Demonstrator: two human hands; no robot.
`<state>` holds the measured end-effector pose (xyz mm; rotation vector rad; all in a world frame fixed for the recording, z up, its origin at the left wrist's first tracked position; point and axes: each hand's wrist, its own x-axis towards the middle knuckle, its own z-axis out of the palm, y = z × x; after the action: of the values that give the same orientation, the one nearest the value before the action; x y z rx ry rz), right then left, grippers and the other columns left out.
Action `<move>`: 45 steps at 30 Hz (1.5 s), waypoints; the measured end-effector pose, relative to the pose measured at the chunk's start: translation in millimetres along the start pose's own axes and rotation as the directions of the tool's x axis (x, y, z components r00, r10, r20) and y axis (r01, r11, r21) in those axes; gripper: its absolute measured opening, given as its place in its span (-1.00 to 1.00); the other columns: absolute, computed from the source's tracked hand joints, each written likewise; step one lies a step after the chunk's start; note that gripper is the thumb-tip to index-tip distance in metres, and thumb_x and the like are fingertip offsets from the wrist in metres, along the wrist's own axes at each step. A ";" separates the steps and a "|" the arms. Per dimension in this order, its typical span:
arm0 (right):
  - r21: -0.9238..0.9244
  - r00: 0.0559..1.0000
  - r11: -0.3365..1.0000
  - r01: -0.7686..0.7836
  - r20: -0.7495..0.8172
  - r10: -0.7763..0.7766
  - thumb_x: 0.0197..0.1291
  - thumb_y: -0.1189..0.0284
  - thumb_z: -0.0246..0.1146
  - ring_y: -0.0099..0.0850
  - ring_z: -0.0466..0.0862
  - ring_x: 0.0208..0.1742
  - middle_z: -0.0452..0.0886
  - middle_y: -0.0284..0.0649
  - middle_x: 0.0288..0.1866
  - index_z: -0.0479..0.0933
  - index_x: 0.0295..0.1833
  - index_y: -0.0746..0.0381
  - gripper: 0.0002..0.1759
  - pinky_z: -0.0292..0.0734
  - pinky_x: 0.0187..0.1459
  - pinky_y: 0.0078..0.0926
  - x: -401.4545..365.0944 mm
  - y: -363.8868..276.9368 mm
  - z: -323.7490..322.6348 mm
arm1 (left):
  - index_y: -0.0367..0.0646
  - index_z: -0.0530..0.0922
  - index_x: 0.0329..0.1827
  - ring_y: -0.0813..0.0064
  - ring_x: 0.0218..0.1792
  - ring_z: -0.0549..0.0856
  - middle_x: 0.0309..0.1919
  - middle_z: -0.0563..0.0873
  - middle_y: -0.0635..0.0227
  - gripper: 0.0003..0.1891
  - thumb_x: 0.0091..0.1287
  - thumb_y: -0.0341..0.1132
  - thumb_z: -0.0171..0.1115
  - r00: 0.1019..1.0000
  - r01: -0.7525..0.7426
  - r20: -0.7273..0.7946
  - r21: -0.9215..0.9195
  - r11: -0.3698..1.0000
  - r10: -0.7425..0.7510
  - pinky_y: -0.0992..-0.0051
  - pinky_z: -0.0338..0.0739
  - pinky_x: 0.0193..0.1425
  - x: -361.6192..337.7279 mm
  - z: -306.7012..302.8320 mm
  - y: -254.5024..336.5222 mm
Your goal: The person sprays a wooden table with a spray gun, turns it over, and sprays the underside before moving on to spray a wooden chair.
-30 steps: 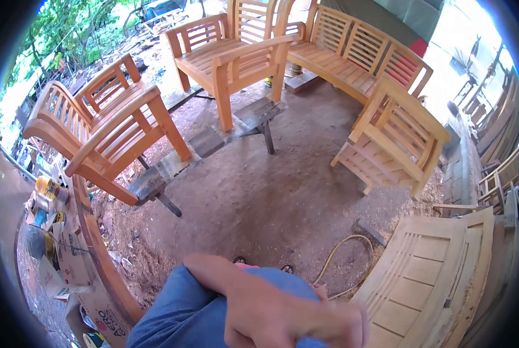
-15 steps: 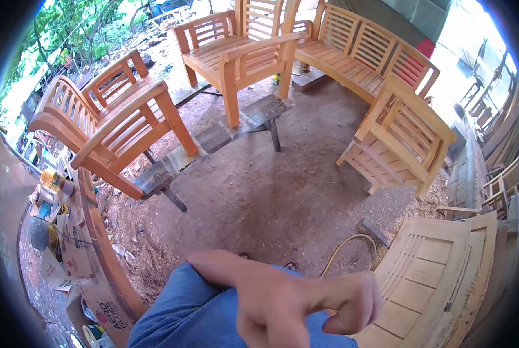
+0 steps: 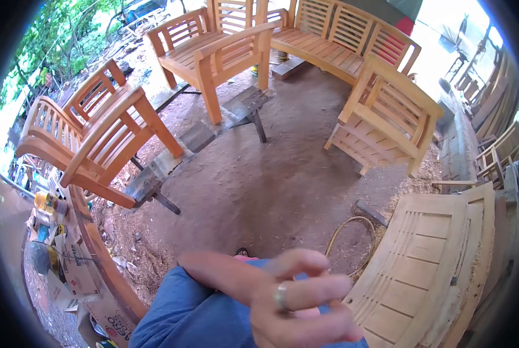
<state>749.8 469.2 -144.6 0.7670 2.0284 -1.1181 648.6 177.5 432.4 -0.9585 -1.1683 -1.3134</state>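
Bare left hand (image 3: 280, 316) with silver-coloured metal ring (image 3: 280, 297), loosely spread and half-curled over blue cloth trousers (image 3: 198, 313); right hand out of view, state impossible to tell. Near, to the left hand's right, pale grooved wooden panel (image 3: 413, 272).

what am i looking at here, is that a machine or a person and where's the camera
It's a person with bare hands, no machine. One camera worn on the head looks forward and down, and the edges look curved.

At the bottom is the left hand, fingers curled and blurry, with a ring on one finger, in front of blue clothing. I can't make out anything held in it, nor the right hand.

Around the bare earth ground are slatted wooden chairs and a long bench. A yellow loop, perhaps a hose, lies on the ground. Pale wooden panels are lower right, cardboard boxes lower left.
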 end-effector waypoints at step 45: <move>-0.477 0.933 0.803 0.358 0.215 -0.288 0.19 0.19 0.28 -0.43 0.69 -0.49 0.69 -0.21 -0.52 0.73 -0.31 0.26 -0.66 0.60 -0.42 -0.42 -46.4 -151.1 108.4 | -0.25 0.72 -0.31 -0.06 -0.09 0.69 -0.22 0.72 -0.06 -0.46 0.28 0.13 0.08 -0.543 0.335 -0.315 0.768 -0.545 -0.778 0.15 0.57 0.06 -474.2 -465.4 160.9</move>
<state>693.4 297.9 -79.6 0.0702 2.2471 -0.7143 891.8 -172.3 -102.2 1.0088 -3.3592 -1.2899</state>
